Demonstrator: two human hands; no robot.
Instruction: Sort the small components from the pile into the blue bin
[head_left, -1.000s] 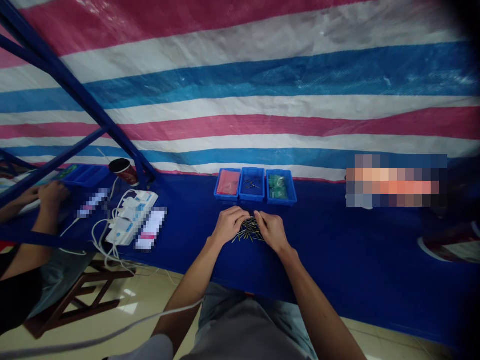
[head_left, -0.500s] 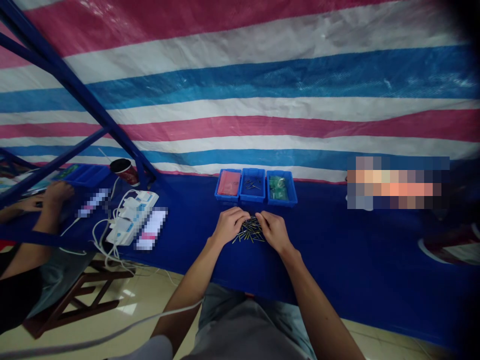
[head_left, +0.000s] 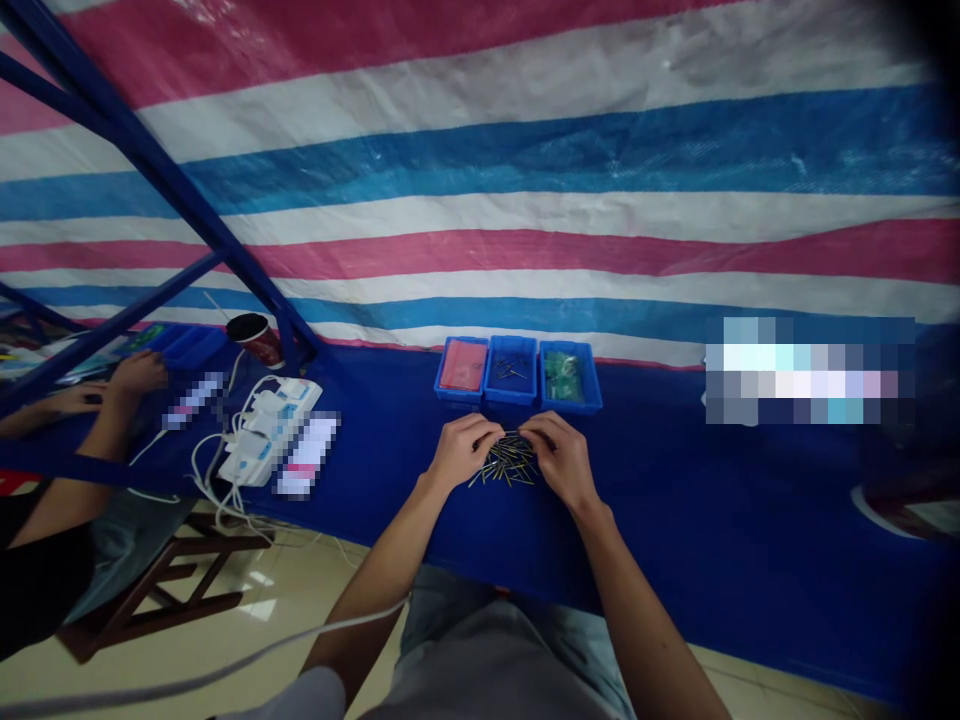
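Observation:
A loose pile of thin dark and yellowish metal-looking sticks (head_left: 510, 462) lies on the blue table, their exact kind too small to tell. Over its far left edge, my left hand (head_left: 466, 447) is closed, thumb and fingers pinched together. My right hand (head_left: 559, 452) pinches in the same way at the far right edge. Between the two sets of fingertips runs a thin stick (head_left: 511, 432), held at both ends. Just beyond my hands stand three small blue bins: one with pink sheets (head_left: 463, 366), one with a few thin sticks (head_left: 512, 369), one with green packets (head_left: 564, 376).
A white power strip (head_left: 270, 440) with tangled cables lies to the left, beside a blurred-out phone (head_left: 308, 455). Behind it stand a dark cup (head_left: 256, 340) and a blue metal frame (head_left: 187, 215). Another person's hands (head_left: 139, 375) work at far left. A striped tarp (head_left: 525, 215) hangs behind.
My right hand has turned a little, its fingers curling more at the fingertips. My left hand stays nearly in place. The whole view has shifted slightly.

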